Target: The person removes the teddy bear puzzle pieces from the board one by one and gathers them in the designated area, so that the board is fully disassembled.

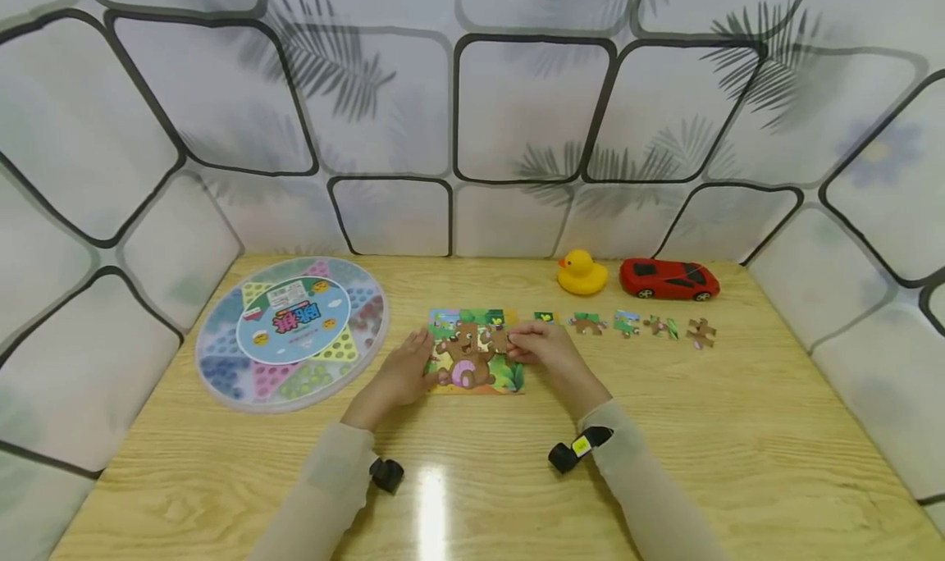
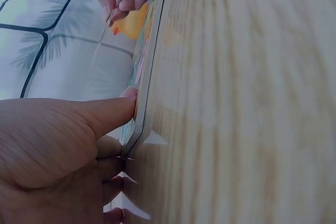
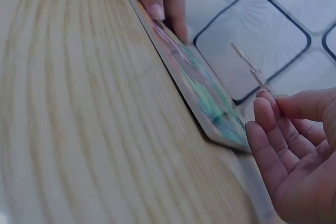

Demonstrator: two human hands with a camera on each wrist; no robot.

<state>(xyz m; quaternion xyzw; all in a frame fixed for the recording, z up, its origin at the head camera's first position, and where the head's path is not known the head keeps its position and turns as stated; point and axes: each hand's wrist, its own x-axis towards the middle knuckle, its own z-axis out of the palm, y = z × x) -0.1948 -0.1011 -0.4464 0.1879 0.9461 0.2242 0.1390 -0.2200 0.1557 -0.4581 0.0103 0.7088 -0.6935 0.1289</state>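
A jigsaw board (image 1: 463, 374) with a brown bear picture lies flat on the table. My left hand (image 1: 402, 372) rests at its left side; the left wrist view shows the straight thumb (image 2: 107, 114) touching the board's edge, with the other fingers beside the corner. Above the board's right part, my right hand (image 1: 550, 352) pinches a thin puzzle piece (image 3: 247, 61) between thumb and fingers. The piece is tilted and raised off the board in the right wrist view. Its printed face is brown in the head view (image 1: 499, 339).
Several loose puzzle pieces (image 1: 627, 323) lie in a row right of the board. Behind them stand a yellow rubber duck (image 1: 582, 274) and a red toy car (image 1: 668, 280). A round Chinese checkers set (image 1: 291, 331) lies at the left. A patterned wall (image 1: 399, 216) borders the table.
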